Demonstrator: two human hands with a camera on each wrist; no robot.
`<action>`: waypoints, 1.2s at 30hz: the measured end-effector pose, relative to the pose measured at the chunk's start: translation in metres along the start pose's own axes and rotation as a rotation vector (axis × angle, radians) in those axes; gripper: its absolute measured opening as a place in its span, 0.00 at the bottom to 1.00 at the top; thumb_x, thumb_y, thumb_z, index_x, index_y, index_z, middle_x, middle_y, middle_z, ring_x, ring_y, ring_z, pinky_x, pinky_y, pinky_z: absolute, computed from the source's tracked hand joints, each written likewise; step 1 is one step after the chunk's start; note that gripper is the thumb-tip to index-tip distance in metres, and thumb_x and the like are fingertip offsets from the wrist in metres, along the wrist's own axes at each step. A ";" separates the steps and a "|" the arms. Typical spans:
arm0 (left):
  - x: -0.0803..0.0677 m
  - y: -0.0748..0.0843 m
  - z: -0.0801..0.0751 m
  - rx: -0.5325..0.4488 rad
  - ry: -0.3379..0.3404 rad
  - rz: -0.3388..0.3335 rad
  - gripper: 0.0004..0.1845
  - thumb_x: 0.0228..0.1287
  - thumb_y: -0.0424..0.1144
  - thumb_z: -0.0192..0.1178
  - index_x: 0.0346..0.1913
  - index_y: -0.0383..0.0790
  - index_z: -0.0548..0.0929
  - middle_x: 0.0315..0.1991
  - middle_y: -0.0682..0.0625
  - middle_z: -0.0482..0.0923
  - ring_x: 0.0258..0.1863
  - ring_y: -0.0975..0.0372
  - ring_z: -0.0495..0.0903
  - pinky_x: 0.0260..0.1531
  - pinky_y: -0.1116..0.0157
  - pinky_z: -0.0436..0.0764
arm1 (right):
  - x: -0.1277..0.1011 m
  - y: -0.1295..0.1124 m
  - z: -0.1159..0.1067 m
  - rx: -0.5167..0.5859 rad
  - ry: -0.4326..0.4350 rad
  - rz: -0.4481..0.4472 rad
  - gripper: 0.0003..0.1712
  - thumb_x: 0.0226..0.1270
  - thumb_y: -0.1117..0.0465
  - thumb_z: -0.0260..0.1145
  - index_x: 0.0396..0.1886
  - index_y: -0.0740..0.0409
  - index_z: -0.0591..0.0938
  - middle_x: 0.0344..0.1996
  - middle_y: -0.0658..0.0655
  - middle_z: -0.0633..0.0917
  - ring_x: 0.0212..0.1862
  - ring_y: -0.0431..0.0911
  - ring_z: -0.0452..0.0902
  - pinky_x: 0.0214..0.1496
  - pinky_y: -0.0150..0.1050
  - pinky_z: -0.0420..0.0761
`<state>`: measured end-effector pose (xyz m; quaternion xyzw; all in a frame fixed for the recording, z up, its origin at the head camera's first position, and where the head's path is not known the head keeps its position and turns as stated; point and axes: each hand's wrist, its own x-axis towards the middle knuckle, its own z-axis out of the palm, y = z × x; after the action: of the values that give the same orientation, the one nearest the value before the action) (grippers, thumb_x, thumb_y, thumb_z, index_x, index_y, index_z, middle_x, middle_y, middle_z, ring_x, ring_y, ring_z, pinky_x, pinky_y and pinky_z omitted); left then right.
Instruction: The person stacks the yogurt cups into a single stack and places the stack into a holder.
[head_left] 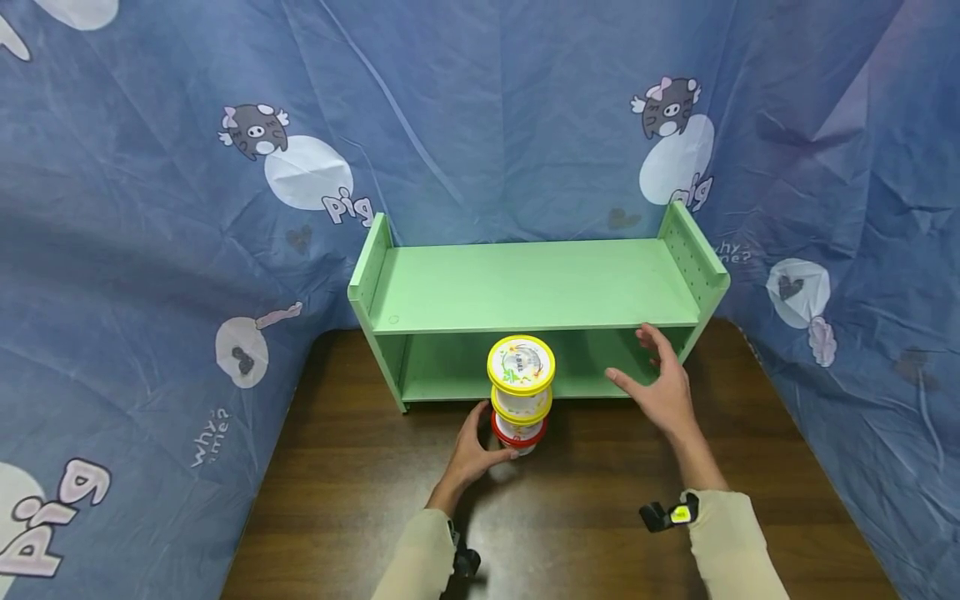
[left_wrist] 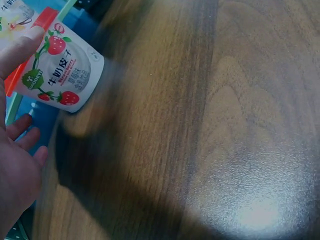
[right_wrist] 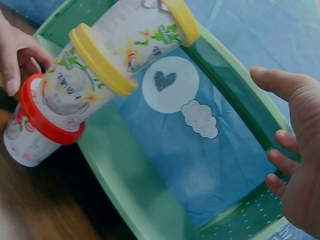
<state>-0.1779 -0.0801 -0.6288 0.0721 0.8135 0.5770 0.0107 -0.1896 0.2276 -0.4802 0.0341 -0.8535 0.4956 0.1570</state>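
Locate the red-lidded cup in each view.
Head: red-lidded cup at centre, bottom of the stack, left hand on it.
Left wrist: top left, strawberry label, thumb on its red rim.
Right wrist: lower left, under two yellow-lidded cups.
Shared landmark: green shelf behind the stack.

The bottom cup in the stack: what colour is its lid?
Red lid, clearest in the right wrist view.

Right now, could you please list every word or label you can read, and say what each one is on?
"pig": blue cloth backdrop, beside the white ovals.
"why?..me?": same cloth, lower left.
Chinese label, roughly "牛奶皮子": red-lidded strawberry cup, held by the left hand.
Yellow-lidded cups' print: too blurred.
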 end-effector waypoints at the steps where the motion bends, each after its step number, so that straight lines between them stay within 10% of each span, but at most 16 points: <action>1: 0.000 -0.001 0.001 0.005 0.001 -0.003 0.56 0.36 0.40 0.80 0.71 0.40 0.61 0.68 0.40 0.68 0.69 0.47 0.66 0.70 0.45 0.60 | 0.001 0.000 -0.001 -0.001 0.003 -0.002 0.49 0.54 0.55 0.75 0.74 0.46 0.60 0.66 0.59 0.72 0.68 0.53 0.65 0.64 0.53 0.66; 36: -0.001 -0.015 0.009 0.018 -0.019 -0.035 0.56 0.36 0.41 0.80 0.71 0.38 0.60 0.65 0.39 0.70 0.66 0.48 0.68 0.67 0.46 0.64 | 0.019 -0.022 -0.038 -0.022 0.212 -0.026 0.46 0.52 0.58 0.76 0.71 0.47 0.66 0.62 0.55 0.76 0.63 0.47 0.70 0.54 0.27 0.65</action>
<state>-0.1778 -0.0772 -0.6462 0.0634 0.8197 0.5686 0.0279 -0.1939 0.2508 -0.4391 -0.0090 -0.8371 0.4848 0.2532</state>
